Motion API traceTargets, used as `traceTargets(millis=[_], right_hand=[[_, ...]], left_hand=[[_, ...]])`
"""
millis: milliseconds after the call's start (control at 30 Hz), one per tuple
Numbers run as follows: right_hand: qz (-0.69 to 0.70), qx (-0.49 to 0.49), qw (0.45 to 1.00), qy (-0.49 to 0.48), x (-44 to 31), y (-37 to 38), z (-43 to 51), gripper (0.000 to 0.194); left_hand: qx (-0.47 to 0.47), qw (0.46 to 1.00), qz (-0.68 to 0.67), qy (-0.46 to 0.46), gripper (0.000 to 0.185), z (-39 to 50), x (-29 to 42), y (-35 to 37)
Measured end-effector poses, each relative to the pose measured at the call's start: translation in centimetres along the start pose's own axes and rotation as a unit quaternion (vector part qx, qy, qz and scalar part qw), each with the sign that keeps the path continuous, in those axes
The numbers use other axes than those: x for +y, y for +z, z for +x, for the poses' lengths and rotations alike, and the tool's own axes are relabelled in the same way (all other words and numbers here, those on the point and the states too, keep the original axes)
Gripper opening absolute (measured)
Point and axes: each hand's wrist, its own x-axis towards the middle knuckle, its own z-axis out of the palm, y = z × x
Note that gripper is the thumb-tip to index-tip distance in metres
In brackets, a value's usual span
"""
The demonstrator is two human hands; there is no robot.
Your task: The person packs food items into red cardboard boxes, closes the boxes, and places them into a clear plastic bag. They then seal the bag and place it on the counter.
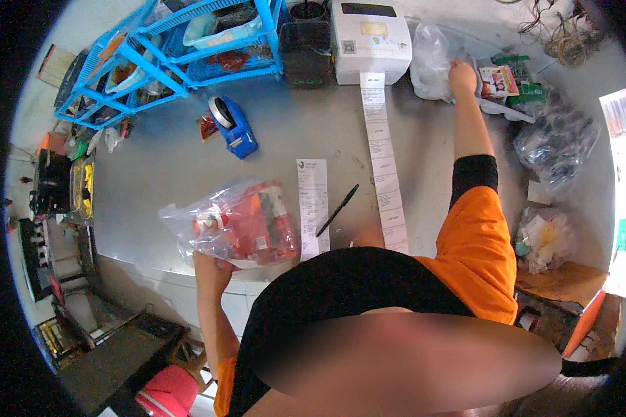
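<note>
On the near left of the steel tabletop lies a clear plastic bag (245,224) with red packets inside, and my left hand (214,271) is at its near edge; its fingers are partly hidden by the bag. My right hand (462,78) reaches to a white plastic tray (422,88) holding clear plastic bags (432,47); whether it grips one is unclear. A printed paper slip (313,203) lies between my arms with a black pen (338,209) across its edge. A long printed paper strip (383,156) hangs out of a white label printer (371,41).
Blue plastic racks (188,78) with small trays stand at the back left. A blue tape dispenser (235,127) sits before them beside a small packet. Crumpled clear plastic (553,140) and a bag of scraps (545,240) lie at the right. A dark container (305,57) adjoins the printer.
</note>
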Motion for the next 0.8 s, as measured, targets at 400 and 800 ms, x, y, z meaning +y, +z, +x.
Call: traceTargets(millis=[400, 800], right_hand=[[0.518, 0.1, 0.849, -0.03, 0.9, -11.7, 0.9, 0.018], [0.509, -0.121, 0.85, -0.063, -4.7, -5.7, 3.8, 0.034]], left_hand=[[-0.035, 0.998, -0.044, -0.018, 0.052, 0.3, 0.1, -0.7], [0.0, 1.0, -0.029, 0.012, 0.048, 0.7, 0.9, -0.6]])
